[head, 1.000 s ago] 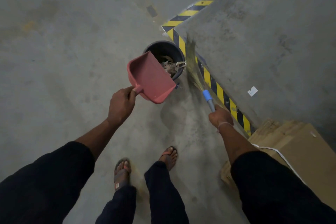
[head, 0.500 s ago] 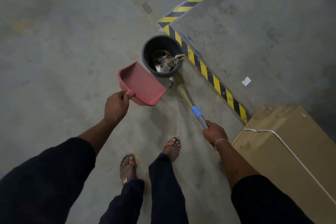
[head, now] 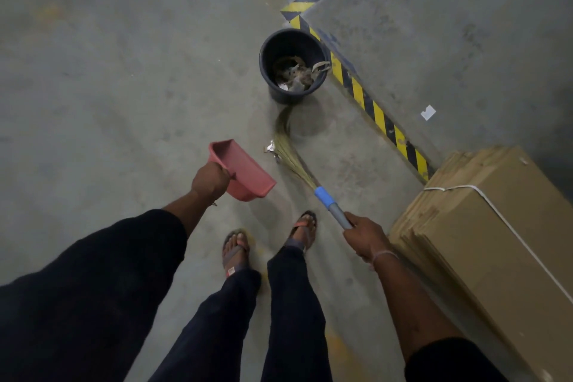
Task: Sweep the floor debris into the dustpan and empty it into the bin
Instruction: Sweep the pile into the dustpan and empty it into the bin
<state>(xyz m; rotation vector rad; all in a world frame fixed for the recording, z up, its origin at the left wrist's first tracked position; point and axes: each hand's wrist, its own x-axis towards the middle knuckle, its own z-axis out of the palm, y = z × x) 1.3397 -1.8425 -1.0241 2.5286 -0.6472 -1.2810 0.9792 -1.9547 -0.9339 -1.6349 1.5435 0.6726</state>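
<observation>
Left hand (head: 210, 178): arm stretched forward and down, dark sleeve pushed to the forearm, my fingers curled into a closed grip, knuckles up, held clear of the floor. Right hand (head: 366, 237): arm extended forward, lower than the left, fist wrapped tight, thin band at the wrist. My hands are well apart, with both sandalled feet planted between them, right foot ahead.
</observation>
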